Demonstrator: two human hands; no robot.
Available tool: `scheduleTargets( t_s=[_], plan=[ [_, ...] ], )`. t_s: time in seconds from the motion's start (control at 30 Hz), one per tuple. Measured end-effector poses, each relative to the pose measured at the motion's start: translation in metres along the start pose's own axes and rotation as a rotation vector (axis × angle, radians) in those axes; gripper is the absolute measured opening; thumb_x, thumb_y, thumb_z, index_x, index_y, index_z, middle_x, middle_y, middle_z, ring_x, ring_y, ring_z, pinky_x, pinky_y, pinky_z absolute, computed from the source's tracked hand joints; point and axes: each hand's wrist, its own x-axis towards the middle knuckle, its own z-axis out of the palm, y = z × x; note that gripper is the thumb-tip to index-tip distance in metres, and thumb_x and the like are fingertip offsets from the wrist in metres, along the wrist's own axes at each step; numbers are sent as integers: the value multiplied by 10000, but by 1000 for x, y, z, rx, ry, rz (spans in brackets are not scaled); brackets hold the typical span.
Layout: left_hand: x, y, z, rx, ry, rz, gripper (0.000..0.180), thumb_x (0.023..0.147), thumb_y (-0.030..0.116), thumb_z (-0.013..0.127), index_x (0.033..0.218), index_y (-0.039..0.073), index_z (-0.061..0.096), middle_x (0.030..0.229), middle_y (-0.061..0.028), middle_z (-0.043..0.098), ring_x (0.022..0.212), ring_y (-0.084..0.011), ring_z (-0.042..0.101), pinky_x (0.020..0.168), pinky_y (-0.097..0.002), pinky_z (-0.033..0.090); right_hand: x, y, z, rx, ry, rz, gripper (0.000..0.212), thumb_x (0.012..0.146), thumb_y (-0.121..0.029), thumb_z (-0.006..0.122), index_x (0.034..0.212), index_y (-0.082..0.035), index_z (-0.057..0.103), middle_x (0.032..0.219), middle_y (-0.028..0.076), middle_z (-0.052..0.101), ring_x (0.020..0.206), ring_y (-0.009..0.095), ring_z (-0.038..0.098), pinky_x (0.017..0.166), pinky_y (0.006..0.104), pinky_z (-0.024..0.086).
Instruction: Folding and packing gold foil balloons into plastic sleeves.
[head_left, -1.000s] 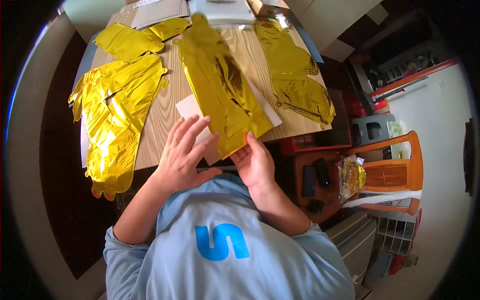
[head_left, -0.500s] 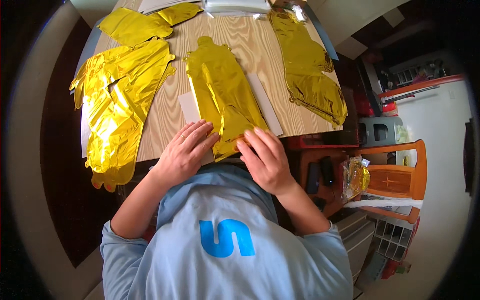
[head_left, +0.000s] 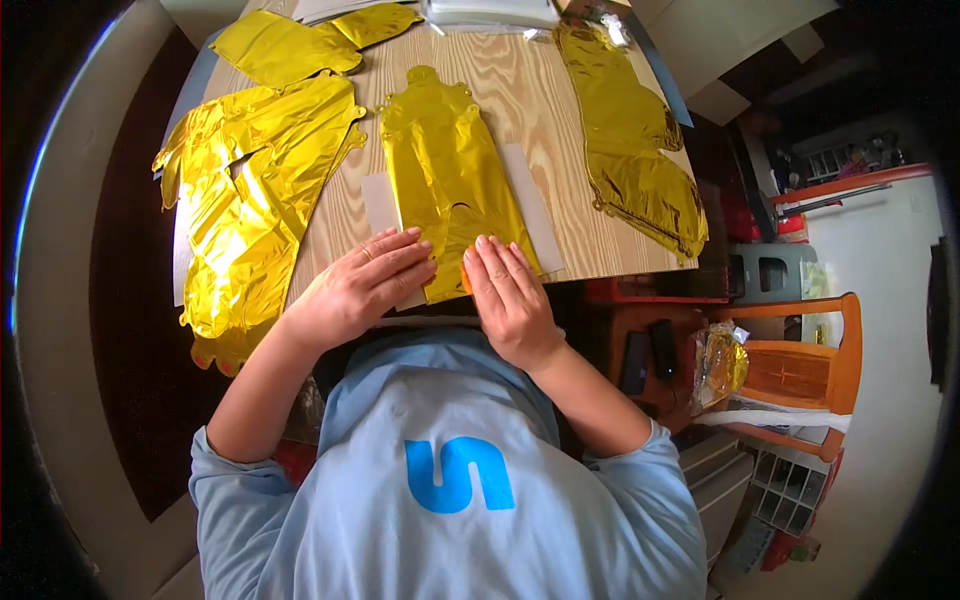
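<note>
A flat gold foil balloon (head_left: 445, 165) lies lengthwise on a white sheet (head_left: 535, 215) in the middle of the wooden table (head_left: 520, 90). My left hand (head_left: 360, 288) presses flat on its near left edge, fingers spread. My right hand (head_left: 510, 298) lies palm down on its near right end, fingers together and pointing away from me. Neither hand grips anything.
A pile of crumpled gold foil balloons (head_left: 250, 190) covers the table's left side, and another long gold balloon (head_left: 635, 140) lies along its right edge. A grey flat object (head_left: 490, 12) sits at the far edge. A wooden chair (head_left: 800, 370) with a plastic bag (head_left: 722, 362) stands to the right.
The gold balloon, held up off the table a second ago, now lies flat on the white sheet. Both hands have come down onto its near end.
</note>
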Motion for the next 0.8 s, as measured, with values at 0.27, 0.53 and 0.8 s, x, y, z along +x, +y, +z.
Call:
scheduleTargets(
  t_s=[0.27,0.53,0.8],
  plan=[
    [5,-14,-7,124,-16,9,375,852,152,691,1219,82,686,1309,-115,604,1325,-336,522,1138,-525,389,9,-14,11,-23,-6,128,419,948,-162,588,1288,84,604,1335,287,585,1292,426,540,1121,564,386],
    [-2,-11,-5,44,-83,-138,414,826,140,700,1239,109,679,1307,-127,581,1296,-349,524,1156,-560,353,6,-33,12,8,-163,213,817,903,-415,669,1486,76,374,1537,343,326,1434,502,311,1175,655,209],
    [5,3,1,-14,-69,-98,630,888,380,655,1394,21,548,1421,-193,522,1383,-383,457,1176,-574,300,7,-34,11,-33,-246,187,801,862,-488,699,1557,-265,369,1590,273,251,1443,517,263,1139,696,225]
  ],
)
